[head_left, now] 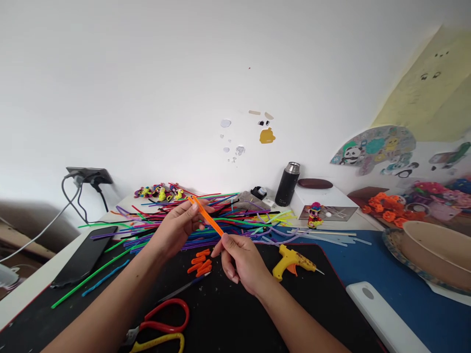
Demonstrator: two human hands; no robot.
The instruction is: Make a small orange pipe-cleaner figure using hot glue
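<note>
An orange pipe cleaner (210, 219), folded into two side-by-side strands, stretches between my hands above the black mat (235, 314). My left hand (182, 220) pinches its upper left end between thumb and fingers. At the lower right end, my right hand (239, 257) grips it between thumb and forefinger. Below them on the mat lies a small pile of short folded orange pieces (200, 263). Close by rest a pen (187, 287) and scissors (165, 318) with red and yellow handles, partly hidden by my left forearm.
Many coloured pipe cleaners (147, 228) spread along the back. A yellow glue gun (294, 261) lies right of my hands. Behind stand a black flask (287, 185) and a small figure (315, 215) before a white box (331, 198). A dark phone-like slab (84, 257) lies left.
</note>
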